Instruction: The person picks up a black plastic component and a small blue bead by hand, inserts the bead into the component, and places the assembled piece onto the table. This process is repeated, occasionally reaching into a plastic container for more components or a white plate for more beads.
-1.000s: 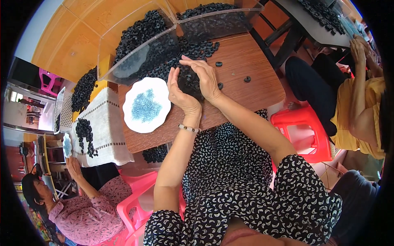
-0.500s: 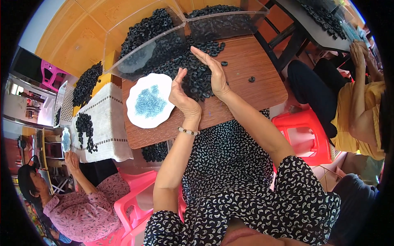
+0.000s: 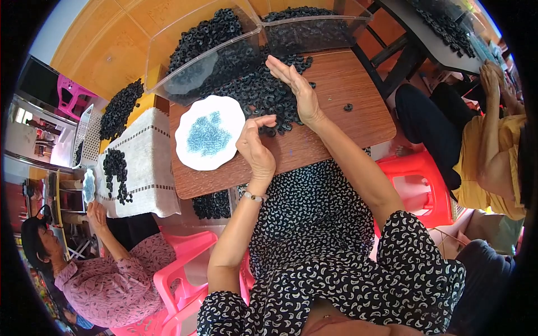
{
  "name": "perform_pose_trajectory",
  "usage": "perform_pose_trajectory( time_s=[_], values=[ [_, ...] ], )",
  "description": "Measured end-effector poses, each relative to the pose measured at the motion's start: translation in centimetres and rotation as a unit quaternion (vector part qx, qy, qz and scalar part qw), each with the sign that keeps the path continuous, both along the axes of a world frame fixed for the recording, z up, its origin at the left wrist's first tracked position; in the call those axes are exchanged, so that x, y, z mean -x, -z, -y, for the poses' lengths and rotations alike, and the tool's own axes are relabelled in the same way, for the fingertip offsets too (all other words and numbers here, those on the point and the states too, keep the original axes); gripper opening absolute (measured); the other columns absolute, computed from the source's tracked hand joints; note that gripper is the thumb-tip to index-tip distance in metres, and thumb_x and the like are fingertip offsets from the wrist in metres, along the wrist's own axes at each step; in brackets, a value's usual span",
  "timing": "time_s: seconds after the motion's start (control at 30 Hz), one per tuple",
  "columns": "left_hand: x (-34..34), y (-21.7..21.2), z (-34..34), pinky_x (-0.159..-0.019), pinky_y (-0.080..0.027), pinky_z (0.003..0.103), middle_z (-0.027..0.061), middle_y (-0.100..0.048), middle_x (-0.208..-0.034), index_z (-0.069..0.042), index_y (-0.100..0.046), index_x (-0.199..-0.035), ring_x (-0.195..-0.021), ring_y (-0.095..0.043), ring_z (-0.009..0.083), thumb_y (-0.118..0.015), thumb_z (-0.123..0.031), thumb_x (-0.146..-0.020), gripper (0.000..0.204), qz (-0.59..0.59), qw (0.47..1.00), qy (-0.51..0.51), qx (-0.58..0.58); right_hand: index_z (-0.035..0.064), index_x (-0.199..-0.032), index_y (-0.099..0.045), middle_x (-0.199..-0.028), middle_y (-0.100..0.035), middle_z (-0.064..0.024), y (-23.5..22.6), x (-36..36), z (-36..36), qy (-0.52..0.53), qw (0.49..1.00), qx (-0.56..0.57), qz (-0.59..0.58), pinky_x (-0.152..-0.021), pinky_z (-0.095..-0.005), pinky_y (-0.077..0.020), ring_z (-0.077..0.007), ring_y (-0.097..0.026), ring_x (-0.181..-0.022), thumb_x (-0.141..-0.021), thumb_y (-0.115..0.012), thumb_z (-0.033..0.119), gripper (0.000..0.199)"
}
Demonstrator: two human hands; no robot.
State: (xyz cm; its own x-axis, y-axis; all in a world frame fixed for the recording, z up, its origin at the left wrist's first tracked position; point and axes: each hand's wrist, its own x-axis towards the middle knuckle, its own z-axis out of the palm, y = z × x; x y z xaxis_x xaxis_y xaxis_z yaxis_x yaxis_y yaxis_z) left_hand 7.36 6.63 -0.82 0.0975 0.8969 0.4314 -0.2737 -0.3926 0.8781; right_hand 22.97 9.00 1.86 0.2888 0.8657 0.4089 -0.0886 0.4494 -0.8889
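A loose pile of small black ring-shaped parts [image 3: 260,92] covers the far middle of the brown wooden table [image 3: 358,84]. My right hand [image 3: 302,95] is at the pile's right side, open, with its fingers stretched out and nothing in them. Between the pile and the near edge is my left hand [image 3: 256,148], its fingers extended and bent over to the right beside the nearest rings. I see nothing held in it. Just left of this hand lies a white scalloped plate [image 3: 182,151] with fine blue granules [image 3: 208,134] on it.
Clear plastic bins [image 3: 202,61] of black rings stand along the far edge. One stray ring [image 3: 348,107] sits on the right. A person in a pink top [image 3: 123,285] works at a cloth-covered table [image 3: 148,168] on the left. Another in yellow [image 3: 490,157] sits right, near a red stool [image 3: 417,185].
My left fingers have swung from pointing up to bending right, toward the rings. My right hand has shifted slightly right, and its fingers have spread a little. The rings between my hands have shifted.
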Motion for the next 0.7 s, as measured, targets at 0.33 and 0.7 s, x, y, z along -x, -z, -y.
perform_pose_trajectory(
  time_s=[0.33,0.7],
  values=[
    [3.7,0.9,2.6,-0.086,-0.051,0.036,0.0168,-0.071,-0.089,0.008,-0.067,-0.084,-0.088,-0.066,0.0235,-0.037,-0.025,-0.108,0.05,-0.002,0.999,0.047,0.016,0.0089,-0.156,-0.04,-0.159,-0.042,-0.0127,-1.5,-2.0,0.5,-0.073,0.99,0.044,0.109,-0.126,-0.0429,-0.0218,-0.0281,-0.037,-0.149,-0.109,-0.017,0.054,0.069],
    [6.4,0.1,4.6,-0.075,-0.048,0.031,0.0132,-0.068,-0.086,0.007,-0.069,-0.081,-0.079,-0.062,0.0185,-0.041,-0.022,-0.105,0.047,0.034,0.993,0.019,0.108,0.001,-0.116,-0.071,-0.109,-0.076,-0.0135,-1.3,-6.5,3.0,0.0,0.992,0.119,0.037,-0.091,-0.0311,-0.0559,-0.0154,-0.072,-0.097,-0.111,-0.031,0.044,0.059]
  ],
)
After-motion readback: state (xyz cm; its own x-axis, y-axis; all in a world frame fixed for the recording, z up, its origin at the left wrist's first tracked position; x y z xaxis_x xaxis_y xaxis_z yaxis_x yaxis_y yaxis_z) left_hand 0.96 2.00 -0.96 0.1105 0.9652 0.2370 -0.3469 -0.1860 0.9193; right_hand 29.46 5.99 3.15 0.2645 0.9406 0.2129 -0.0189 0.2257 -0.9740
